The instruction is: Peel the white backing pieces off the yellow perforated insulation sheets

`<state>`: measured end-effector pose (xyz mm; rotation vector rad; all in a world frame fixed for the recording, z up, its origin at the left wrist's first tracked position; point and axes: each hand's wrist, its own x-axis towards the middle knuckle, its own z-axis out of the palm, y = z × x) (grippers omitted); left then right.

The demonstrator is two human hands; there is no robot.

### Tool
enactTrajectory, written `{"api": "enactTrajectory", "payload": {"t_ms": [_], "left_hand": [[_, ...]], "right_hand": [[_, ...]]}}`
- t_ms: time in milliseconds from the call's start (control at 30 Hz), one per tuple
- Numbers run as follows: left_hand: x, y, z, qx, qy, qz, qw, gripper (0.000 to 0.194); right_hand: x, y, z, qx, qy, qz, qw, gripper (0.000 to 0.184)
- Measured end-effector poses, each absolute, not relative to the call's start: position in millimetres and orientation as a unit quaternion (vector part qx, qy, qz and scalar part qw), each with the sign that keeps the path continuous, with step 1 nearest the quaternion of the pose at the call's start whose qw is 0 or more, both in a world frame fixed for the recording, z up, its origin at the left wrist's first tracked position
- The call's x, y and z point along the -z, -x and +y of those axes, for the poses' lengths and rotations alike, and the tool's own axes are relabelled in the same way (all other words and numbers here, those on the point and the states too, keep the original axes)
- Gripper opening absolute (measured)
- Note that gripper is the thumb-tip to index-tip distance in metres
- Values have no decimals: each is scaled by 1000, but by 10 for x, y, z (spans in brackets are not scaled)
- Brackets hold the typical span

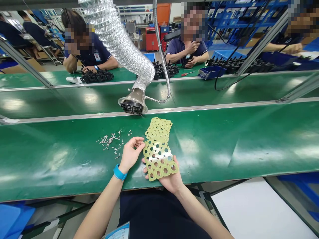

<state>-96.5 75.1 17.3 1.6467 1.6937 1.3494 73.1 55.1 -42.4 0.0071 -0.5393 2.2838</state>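
My right hand (173,181) holds a yellow-green perforated board (159,158) from below, palm up, thumb along its right edge and fingertips showing at its left. The board has rows of round holes and a scalloped edge, and is tilted over the green bench. My left hand (132,153) is by the board's upper left edge, its thumb and fingers drawn together in a pinch; anything between them is too small to make out. Behind the held board lie similar perforated boards (159,127), partly covered by it. To the left, small silvery metal pieces (108,140) are scattered.
A fan-ended exhaust duct (133,101) hangs low over the green bench (211,142), just beyond the boards. Metal rails (74,116) cross behind. Co-workers sit opposite, with black parts (98,75), a blue bin (211,72) and a red-handled screwdriver (187,73).
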Motion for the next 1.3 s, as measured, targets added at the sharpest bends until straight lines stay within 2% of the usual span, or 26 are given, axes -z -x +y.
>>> {"api": "enactTrajectory", "payload": {"t_ms": [967,1300], "left_hand": [[-82,842,705,-549,-560,601,155,19],[-162,901,666,-558,-548,586,211,26]], "right_hand": [[499,-712,542,-893,-11,-219,393,70],[490,-734,547,-888,-35,-244,389,74]]}}
